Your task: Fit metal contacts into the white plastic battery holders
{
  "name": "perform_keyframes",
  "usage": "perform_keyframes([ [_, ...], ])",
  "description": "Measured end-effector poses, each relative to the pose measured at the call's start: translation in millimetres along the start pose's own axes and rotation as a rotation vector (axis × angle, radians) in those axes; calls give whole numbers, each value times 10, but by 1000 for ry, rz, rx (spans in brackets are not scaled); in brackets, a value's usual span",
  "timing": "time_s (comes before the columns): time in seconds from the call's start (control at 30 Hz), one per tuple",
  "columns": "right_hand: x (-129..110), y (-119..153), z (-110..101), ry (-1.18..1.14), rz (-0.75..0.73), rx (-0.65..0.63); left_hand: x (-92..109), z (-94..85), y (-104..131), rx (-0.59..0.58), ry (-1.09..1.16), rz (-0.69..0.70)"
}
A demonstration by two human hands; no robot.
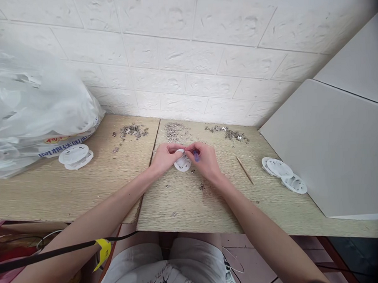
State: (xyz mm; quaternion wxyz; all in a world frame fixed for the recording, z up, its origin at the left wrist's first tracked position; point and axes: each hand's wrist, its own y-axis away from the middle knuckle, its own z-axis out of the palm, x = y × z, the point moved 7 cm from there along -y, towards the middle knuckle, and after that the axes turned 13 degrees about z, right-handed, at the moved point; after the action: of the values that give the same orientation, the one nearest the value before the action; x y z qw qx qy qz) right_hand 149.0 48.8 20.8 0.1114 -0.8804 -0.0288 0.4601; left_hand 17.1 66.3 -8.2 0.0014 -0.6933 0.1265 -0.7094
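In the head view, my left hand (165,158) pinches the upper left edge of a round white plastic disc (183,164) above the table. My right hand (203,157) is closed at the disc's upper right edge, with a small translucent purple tool (196,156) held in its fingers. The fingertips of both hands meet at the top of the disc; what lies between them is too small to make out. Small metal pieces (202,186) lie just below my right hand. Behind the hands is a pile of tiny metal parts (175,132).
Two more piles of metal parts (134,131) (235,135) lie near the wall. White discs are stacked left (73,155) and right (279,168). A wooden stick (246,170) lies right of my hands. A large plastic bag (40,106) fills the left; a grey panel (330,148) stands right.
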Motion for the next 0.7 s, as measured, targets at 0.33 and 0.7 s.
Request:
perform_keyframes([
  [0.33,13,-21,6,25,33,-21,-41,2,-37,-65,-62,108],
  [0.7,62,-39,9,-103,121,-136,-56,3,-49,-151,-191,195],
])
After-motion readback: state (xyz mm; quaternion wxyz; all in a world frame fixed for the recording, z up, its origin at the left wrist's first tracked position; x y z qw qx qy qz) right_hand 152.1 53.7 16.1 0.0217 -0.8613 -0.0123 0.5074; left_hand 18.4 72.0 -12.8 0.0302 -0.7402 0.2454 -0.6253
